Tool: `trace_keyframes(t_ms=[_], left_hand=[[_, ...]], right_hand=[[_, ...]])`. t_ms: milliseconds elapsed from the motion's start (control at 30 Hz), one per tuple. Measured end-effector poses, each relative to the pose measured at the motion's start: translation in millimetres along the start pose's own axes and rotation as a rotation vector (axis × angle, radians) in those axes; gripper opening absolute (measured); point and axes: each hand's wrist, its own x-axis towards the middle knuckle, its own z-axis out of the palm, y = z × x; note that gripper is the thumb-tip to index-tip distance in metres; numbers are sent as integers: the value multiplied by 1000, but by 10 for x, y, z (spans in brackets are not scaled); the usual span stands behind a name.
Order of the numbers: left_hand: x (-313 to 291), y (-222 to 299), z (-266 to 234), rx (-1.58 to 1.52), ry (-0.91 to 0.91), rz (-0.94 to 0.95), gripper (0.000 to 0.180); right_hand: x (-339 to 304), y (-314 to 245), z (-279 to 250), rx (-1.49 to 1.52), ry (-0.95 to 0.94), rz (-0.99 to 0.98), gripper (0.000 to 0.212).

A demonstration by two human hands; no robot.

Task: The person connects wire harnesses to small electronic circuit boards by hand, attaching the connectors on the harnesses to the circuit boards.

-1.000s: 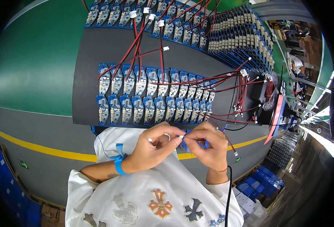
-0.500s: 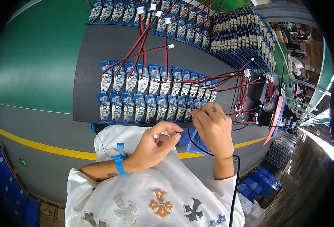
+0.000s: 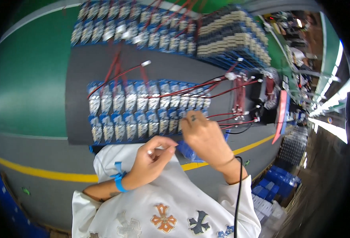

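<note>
My left hand (image 3: 153,158), a blue strap around its wrist, is held in front of the near board edge. Its thumb and forefinger come together, and a small white connector (image 3: 150,152) shows among the curled fingers. Any wire from that connector is hard to make out. Over the right part of the near row of blue circuit boards (image 3: 131,127), my right hand (image 3: 202,135) points its pinched fingers down. What sits between those fingertips is hidden. Behind lies a second row of boards (image 3: 131,99), with red and black wires (image 3: 175,94) running from some of them.
More blue boards (image 3: 155,37) with wires lie at the back, next to a tall stack of boards (image 3: 234,37). A bundle of red wires (image 3: 239,95) lies at the right of the dark mat (image 3: 78,79). A black cable (image 3: 238,190) crosses my right forearm.
The view has shifted, so the boards appear lower and farther left, blurred. My right hand appears farther left, its forearm more slanted. My left hand keeps its pinch.
</note>
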Motion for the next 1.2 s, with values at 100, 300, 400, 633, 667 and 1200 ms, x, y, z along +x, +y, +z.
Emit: trace_keyframes(t_ms=[100,300,400,633,667,1200], left_hand=[[-17,30,16,63,10,-22,12],[-45,107,-35,90,-58,2,20],[-91,67,-95,141,-75,29,44],[-77,193,74,276,24,467,53],[-78,200,65,278,25,471,53],[66,311,-28,141,-43,441,28]], right_hand=[[5,-11,-8,10,-9,-22,11],[-101,86,-26,56,115,-11,17],[-127,-21,-118,166,317,-33,22],[-171,-489,30,929,420,-154,15],[-166,-507,54,992,418,-150,17],[-281,-361,26,993,616,251,14]])
